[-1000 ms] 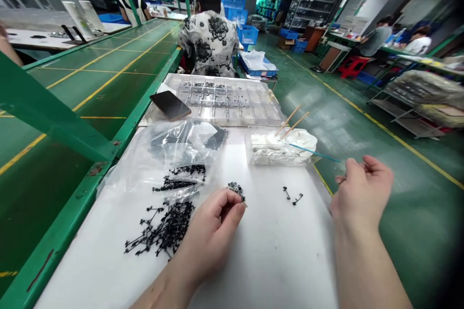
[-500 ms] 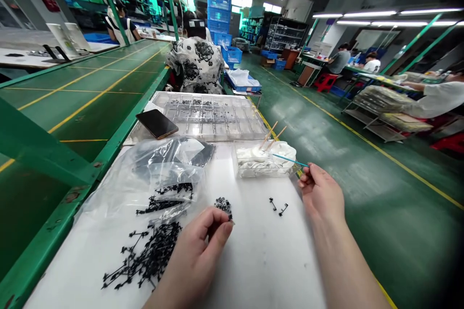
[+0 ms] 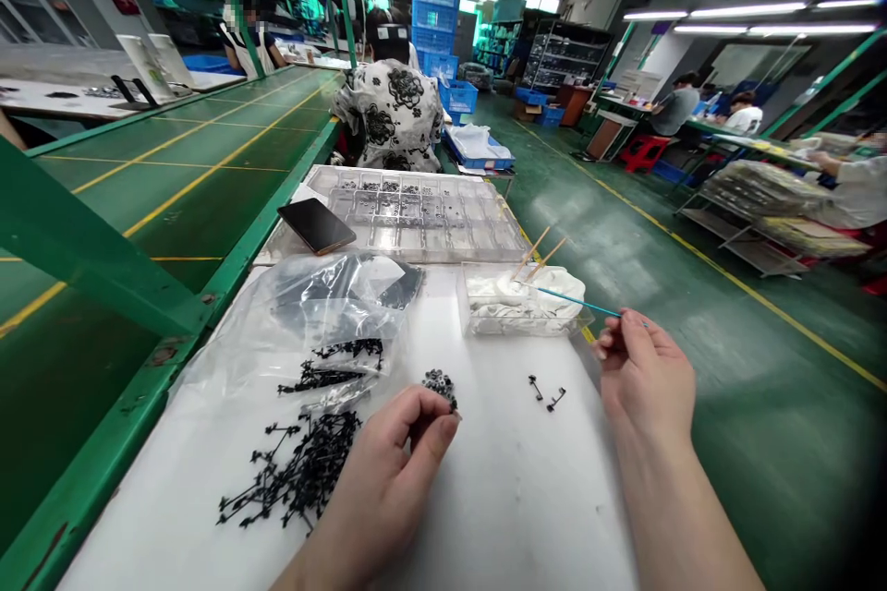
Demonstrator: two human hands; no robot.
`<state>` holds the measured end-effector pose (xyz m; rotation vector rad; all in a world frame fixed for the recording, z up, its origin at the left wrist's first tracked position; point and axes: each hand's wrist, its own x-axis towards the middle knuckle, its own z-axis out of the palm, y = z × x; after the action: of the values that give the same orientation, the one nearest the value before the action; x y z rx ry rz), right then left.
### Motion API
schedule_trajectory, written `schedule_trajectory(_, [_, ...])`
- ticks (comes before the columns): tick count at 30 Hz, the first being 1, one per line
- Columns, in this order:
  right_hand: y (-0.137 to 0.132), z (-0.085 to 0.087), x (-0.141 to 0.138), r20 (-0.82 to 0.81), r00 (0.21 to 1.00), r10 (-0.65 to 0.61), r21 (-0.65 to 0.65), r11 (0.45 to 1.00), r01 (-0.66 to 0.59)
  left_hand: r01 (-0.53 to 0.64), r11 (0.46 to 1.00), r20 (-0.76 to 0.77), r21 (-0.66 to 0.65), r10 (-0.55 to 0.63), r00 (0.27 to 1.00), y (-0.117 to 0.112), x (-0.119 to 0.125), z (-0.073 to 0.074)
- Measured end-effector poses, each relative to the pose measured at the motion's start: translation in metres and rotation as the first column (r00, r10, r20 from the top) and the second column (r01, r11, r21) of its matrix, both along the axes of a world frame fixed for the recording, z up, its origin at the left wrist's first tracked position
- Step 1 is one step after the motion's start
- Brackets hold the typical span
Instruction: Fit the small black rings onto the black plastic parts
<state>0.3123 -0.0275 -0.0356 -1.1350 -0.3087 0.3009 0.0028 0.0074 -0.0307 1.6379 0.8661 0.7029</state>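
Observation:
My right hand (image 3: 648, 369) pinches a thin blue stick (image 3: 578, 300) near its end. The stick's far tip reaches into the white paste (image 3: 500, 286) in a clear plastic tub (image 3: 523, 330). Two wooden sticks (image 3: 547, 259) stand tilted in the same tub. My left hand (image 3: 408, 452) is closed, thumb against forefinger, beside a small pile of ring-like parts (image 3: 438, 382). Whatever lies in that pinch is too small and hidden to name. Two short black rod-like parts (image 3: 547, 393) lie on the white tabletop, between my hands.
Loose black rod-like parts (image 3: 305, 466) lie left of my left hand. A clear plastic bag (image 3: 325, 295) holds more. Behind are a phone (image 3: 317, 225) and a compartment tray (image 3: 422, 235) with small parts. The green conveyor frame (image 3: 228, 286) borders the table's left; a person (image 3: 392, 115) sits ahead.
The whole view has shifted a little, so things appear farther right. My right hand has moved slightly rightward from the tub, still holding the blue stick. My left hand keeps its pinch.

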Motion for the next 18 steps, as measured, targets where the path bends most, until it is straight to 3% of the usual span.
schedule_trajectory(5, [-0.01,0.009,-0.018,-0.099,0.975,0.2,0.104,0.976,-0.19,-0.043,0.999,0.023,0.002,0.043,0.999,0.001,-0.003,0.002])
schedule_trajectory(10, [-0.016,0.009,-0.047,-0.06,0.929,0.364,0.137,0.925,-0.354,-0.093,0.996,0.067,-0.01,0.094,0.993,0.002,-0.003,0.005])
schedule_trajectory(18, [-0.021,0.01,-0.061,0.019,0.905,0.424,0.063,0.903,-0.425,-0.124,0.992,0.125,-0.019,0.125,0.984,0.0,-0.004,0.011])
